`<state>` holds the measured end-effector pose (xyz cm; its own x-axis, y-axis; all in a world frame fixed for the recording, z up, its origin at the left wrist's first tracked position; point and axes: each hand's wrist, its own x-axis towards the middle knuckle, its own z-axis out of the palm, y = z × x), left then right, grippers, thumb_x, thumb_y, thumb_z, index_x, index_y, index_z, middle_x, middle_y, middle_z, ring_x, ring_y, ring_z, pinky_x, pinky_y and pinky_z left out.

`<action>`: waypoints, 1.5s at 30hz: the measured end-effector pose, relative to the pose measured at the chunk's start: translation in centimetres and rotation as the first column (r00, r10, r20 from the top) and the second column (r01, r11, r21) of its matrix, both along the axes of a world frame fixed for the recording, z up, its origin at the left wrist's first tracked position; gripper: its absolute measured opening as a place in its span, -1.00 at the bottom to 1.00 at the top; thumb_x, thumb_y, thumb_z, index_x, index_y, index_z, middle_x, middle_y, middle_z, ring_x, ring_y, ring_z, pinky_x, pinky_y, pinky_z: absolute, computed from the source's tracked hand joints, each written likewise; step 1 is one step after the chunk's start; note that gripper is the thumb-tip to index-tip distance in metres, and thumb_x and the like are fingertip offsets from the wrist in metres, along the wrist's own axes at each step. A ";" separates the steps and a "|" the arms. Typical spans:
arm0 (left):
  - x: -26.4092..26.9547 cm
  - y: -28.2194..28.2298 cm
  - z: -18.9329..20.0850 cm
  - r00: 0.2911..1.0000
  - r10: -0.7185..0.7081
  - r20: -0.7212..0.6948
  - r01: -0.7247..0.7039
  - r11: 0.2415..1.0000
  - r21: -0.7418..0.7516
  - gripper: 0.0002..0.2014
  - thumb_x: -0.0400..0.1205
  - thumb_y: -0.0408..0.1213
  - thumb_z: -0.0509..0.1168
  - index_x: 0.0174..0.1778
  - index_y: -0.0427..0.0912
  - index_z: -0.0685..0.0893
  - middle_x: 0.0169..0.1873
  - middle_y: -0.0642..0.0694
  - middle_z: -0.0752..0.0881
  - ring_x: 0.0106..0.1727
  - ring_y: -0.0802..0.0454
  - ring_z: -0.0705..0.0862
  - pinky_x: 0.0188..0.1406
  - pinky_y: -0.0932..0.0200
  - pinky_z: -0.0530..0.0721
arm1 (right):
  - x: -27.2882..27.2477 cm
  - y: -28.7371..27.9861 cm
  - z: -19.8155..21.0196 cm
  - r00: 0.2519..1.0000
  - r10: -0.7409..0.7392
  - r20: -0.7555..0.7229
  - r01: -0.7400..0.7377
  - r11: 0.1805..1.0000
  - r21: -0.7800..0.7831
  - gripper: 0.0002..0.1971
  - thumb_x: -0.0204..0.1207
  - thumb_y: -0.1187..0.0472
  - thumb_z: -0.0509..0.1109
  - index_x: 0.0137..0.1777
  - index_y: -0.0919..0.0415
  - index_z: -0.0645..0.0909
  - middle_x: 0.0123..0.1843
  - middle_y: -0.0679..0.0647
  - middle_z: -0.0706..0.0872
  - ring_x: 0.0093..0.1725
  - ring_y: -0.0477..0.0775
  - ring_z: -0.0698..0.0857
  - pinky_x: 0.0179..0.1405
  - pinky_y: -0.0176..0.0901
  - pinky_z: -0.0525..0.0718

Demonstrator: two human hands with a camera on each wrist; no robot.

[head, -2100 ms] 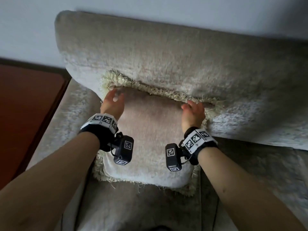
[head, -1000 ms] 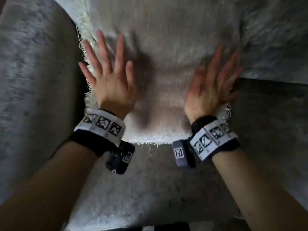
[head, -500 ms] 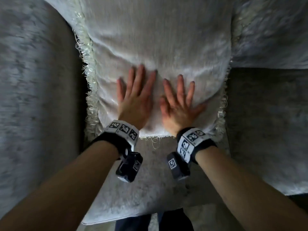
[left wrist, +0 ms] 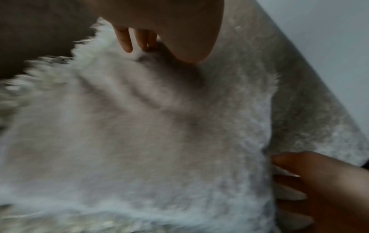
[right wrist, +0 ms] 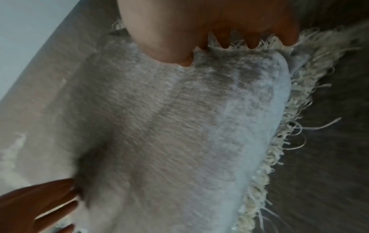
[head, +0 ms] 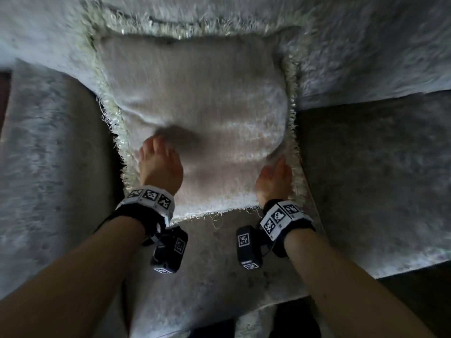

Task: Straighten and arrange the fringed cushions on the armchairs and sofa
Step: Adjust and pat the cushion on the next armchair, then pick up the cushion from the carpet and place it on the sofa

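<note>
A pale plush cushion with a cream fringe leans against the backrest, its lower edge on the seat. My left hand presses its fingertips into the cushion's lower left area and dents the fabric. In the left wrist view the left hand points down into the cushion. My right hand lies edge-on against the cushion's lower right side, fingers along the fringe. Seen from the right wrist, the right hand touches the cushion at its fringed edge. Neither hand grips anything.
The grey velvet backrest rises behind the cushion. An armrest flanks it on the left, and the seat runs off to the right. Dark floor shows past the seat's front edge.
Both hands lay flat side by side on the cushion's lower middle. They have moved apart, the left to the lower left, the right to the right edge.
</note>
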<state>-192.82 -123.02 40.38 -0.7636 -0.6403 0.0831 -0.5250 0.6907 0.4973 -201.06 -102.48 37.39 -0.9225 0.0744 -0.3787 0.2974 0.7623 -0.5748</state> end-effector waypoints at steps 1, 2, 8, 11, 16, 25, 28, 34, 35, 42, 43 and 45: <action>-1.0 1.2 0.7 1.000 0.004 -0.004 -0.004 1.000 0.002 -0.53 0.59 -0.23 0.05 0.29 -0.49 0.51 0.22 -0.46 0.57 0.24 -0.40 0.54 0.23 -0.16 0.50 | -0.1 0.2 0.3 1.000 -0.013 0.006 0.013 1.000 -0.022 -0.41 0.72 0.00 0.03 0.71 0.02 -0.02 0.73 0.17 0.08 0.71 0.24 0.07 0.64 0.32 0.08; -1.9 2.6 1.1 1.000 0.003 -0.017 -0.003 1.000 0.004 -0.57 0.60 -0.27 0.08 0.27 -0.50 0.53 0.18 -0.46 0.59 0.20 -0.40 0.56 0.19 -0.15 0.51 | -0.4 0.8 0.7 1.000 -0.026 0.012 0.027 0.999 -0.048 -0.41 0.72 0.01 0.04 0.71 0.01 0.00 0.73 0.15 0.09 0.70 0.23 0.09 0.64 0.29 0.12; -6.1 14.3 1.7 0.994 -0.085 -0.066 0.091 0.990 0.109 -0.72 0.59 -0.43 0.18 0.19 -0.41 0.61 0.10 -0.40 0.64 0.14 -0.37 0.61 0.11 -0.09 0.54 | -2.9 10.1 2.7 0.994 -0.087 -0.064 0.078 0.988 -0.132 -0.46 0.71 0.07 0.09 0.68 0.11 0.18 0.66 0.19 0.27 0.59 0.26 0.36 0.56 0.02 0.33; -8.2 21.5 1.6 0.982 -0.171 -0.078 0.182 0.970 0.164 -0.75 0.56 -0.45 0.20 0.11 -0.40 0.65 0.03 -0.38 0.70 0.08 -0.35 0.66 0.05 -0.02 0.57 | -4.3 17.0 3.2 0.992 -0.110 -0.055 0.105 0.990 -0.093 -0.52 0.70 0.11 0.11 0.59 0.22 0.32 0.57 0.27 0.41 0.50 0.29 0.45 0.42 -0.06 0.41; -12.7 33.7 2.1 0.968 -0.246 0.046 0.224 0.934 0.277 -0.77 0.61 -0.35 0.19 0.14 -0.30 0.62 0.05 -0.34 0.74 0.12 -0.30 0.69 0.06 0.01 0.57 | -6.7 29.5 3.3 0.983 -0.179 0.035 0.181 0.979 -0.094 -0.66 0.68 0.18 0.15 0.27 0.44 0.54 0.31 0.39 0.61 0.30 0.34 0.59 0.21 -0.03 0.46; -20.3 58.9 0.2 0.881 -0.426 0.207 0.281 0.821 0.497 -0.68 0.66 -0.34 0.19 0.33 -0.32 0.49 0.08 -0.33 0.72 0.15 -0.28 0.67 -0.01 0.09 0.54 | -9.4 56.9 3.6 0.881 -0.449 0.148 0.459 0.888 -0.038 -0.70 0.69 0.17 0.14 0.29 0.23 0.58 0.33 0.25 0.65 0.32 0.28 0.59 0.23 -0.06 0.52; -22.0 66.8 -1.4 0.843 -0.465 0.270 0.272 0.802 0.531 -0.69 0.63 -0.28 0.22 0.27 -0.29 0.54 0.13 -0.33 0.72 0.18 -0.29 0.68 0.06 0.02 0.60 | -9.0 64.9 3.7 0.841 -0.519 0.155 0.523 0.852 0.016 -0.69 0.69 0.20 0.13 0.29 0.31 0.58 0.33 0.30 0.65 0.34 0.29 0.59 0.23 -0.08 0.52; -26.1 80.5 2.4 0.712 -0.613 0.342 0.406 0.757 0.511 -0.71 0.62 -0.30 0.19 0.23 -0.28 0.61 0.17 -0.30 0.71 0.21 -0.28 0.67 0.02 0.11 0.56 | -9.7 76.5 7.1 0.728 -0.659 0.190 0.668 0.744 0.021 -0.68 0.67 0.21 0.14 0.27 0.28 0.62 0.30 0.30 0.68 0.30 0.28 0.64 0.05 -0.19 0.51; -27.6 82.6 3.9 0.696 -0.636 0.334 0.443 0.746 0.498 -0.71 0.63 -0.32 0.17 0.22 -0.31 0.62 0.14 -0.27 0.72 0.20 -0.28 0.68 -0.06 0.13 0.53 | -10.5 78.3 8.0 0.726 -0.661 0.191 0.670 0.742 0.024 -0.68 0.67 0.21 0.13 0.27 0.29 0.62 0.30 0.30 0.68 0.30 0.29 0.63 0.06 -0.19 0.50; -39.4 97.1 14.0 0.627 -0.760 0.172 0.557 0.591 0.583 -0.78 0.60 -0.38 0.20 0.16 -0.21 0.58 0.00 -0.18 0.73 -0.03 -0.14 0.73 -0.14 0.18 0.65 | -18.0 92.6 17.4 0.696 -0.707 0.122 0.696 0.707 0.124 -0.64 0.70 0.24 0.09 0.31 0.34 0.62 0.31 0.29 0.67 0.34 0.32 0.62 0.31 0.00 0.56; -41.6 99.7 14.9 0.609 -0.778 0.156 0.570 0.566 0.596 -0.80 0.58 -0.36 0.23 0.11 -0.17 0.59 -0.01 -0.19 0.74 -0.07 -0.16 0.74 -0.16 0.15 0.71 | -19.3 94.9 18.4 0.655 -0.748 0.108 0.742 0.663 0.095 -0.64 0.68 0.23 0.11 0.29 0.36 0.63 0.28 0.30 0.68 0.33 0.33 0.63 0.32 0.02 0.59; -45.8 105.0 16.2 0.571 -0.813 0.113 0.600 0.507 0.619 -0.86 0.47 -0.29 0.27 -0.07 -0.05 0.57 -0.05 -0.31 0.76 -0.10 -0.28 0.78 -0.09 -0.13 0.79 | -21.5 99.5 20.5 0.563 -0.822 0.087 0.823 0.567 0.030 -0.64 0.65 0.19 0.13 0.27 0.35 0.64 0.23 0.32 0.71 0.30 0.34 0.65 0.30 0.01 0.61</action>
<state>-238.64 -18.05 56.63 -0.8667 0.2723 -0.4179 -0.1643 0.6354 0.7545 -222.53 -3.00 57.87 -0.4302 0.7798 -0.4547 0.8372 0.1563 -0.5240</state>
